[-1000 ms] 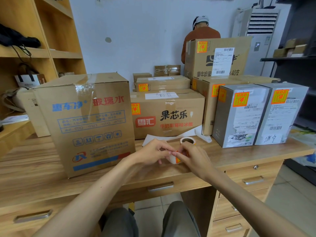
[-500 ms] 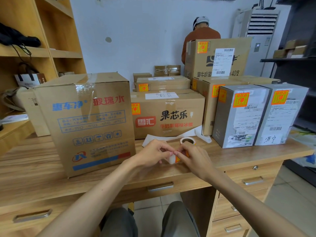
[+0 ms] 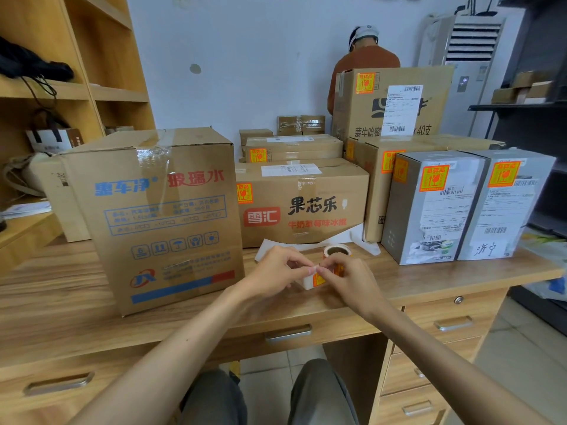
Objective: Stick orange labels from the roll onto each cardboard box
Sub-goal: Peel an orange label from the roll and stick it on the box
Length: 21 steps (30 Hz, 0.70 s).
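An orange label (image 3: 319,280) on its white backing is pinched between the fingertips of the left hand (image 3: 276,271) and the right hand (image 3: 348,282), low over the bench (image 3: 61,302). The label roll (image 3: 337,250) is stood on end just behind them. A large cardboard box (image 3: 159,216) is set near the left hand.
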Each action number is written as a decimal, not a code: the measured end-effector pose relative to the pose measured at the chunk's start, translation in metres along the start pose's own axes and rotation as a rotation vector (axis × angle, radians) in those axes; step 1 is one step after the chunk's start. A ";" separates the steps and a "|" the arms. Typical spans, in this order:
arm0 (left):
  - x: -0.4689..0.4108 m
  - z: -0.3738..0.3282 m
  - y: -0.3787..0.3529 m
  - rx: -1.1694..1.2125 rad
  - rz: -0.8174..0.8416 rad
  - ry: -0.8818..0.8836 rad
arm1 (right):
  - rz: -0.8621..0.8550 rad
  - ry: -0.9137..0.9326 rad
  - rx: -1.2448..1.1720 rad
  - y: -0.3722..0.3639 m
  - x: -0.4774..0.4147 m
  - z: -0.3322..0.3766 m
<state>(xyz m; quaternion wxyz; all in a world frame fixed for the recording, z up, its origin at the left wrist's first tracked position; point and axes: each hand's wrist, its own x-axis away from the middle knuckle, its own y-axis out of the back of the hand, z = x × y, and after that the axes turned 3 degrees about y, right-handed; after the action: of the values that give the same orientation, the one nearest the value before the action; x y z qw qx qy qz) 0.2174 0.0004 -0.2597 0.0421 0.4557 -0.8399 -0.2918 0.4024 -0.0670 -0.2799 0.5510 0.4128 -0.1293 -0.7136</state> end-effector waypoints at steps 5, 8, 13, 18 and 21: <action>-0.003 0.004 -0.004 -0.013 -0.100 0.021 | 0.004 -0.051 -0.117 0.004 0.000 0.004; -0.005 0.006 -0.004 -0.047 -0.134 0.037 | 0.007 -0.066 -0.111 0.009 0.003 0.003; -0.008 0.005 -0.005 -0.071 -0.152 0.058 | -0.020 -0.080 -0.115 0.021 0.012 -0.002; -0.008 0.004 -0.007 -0.122 -0.152 0.079 | -0.036 -0.125 -0.108 0.035 0.019 -0.009; -0.008 0.003 -0.008 -0.146 -0.170 0.089 | -0.080 -0.154 -0.128 0.044 0.023 -0.009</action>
<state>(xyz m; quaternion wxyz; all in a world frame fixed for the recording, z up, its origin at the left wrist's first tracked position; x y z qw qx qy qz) 0.2269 0.0043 -0.2649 0.0877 0.5334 -0.7720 -0.3343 0.4380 -0.1009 -0.2673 0.5359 0.3254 -0.1088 -0.7714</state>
